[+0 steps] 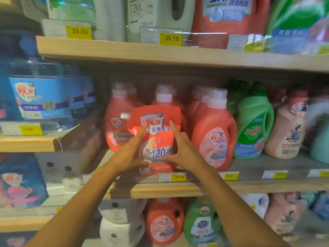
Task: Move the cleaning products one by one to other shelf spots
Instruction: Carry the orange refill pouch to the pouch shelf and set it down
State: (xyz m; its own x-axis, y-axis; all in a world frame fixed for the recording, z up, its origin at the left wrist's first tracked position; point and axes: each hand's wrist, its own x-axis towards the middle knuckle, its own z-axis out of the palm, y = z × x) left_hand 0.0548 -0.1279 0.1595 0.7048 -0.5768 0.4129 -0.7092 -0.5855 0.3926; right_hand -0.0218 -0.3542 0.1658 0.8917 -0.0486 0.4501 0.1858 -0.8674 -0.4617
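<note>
A red refill pouch (pixel 156 122) of detergent stands upright at the front of the middle shelf (pixel 167 190), leaning against red detergent bottles (pixel 117 120). My left hand (pixel 130 152) presses its left side, index finger stretched up across the label. My right hand (pixel 183 148) holds its right side, thumb at the lower label, index finger pointing up. Both hands grip the pouch between them.
To the right stand a red bottle (pixel 215 134), a green bottle (pixel 254 125) and a pink bottle (pixel 288 129). Blue jugs (pixel 41 97) fill the left shelf. Big jugs (pixel 229 20) sit above; more bottles (pixel 163 221) stand below. Price tags (pixel 178 177) line the shelf edges.
</note>
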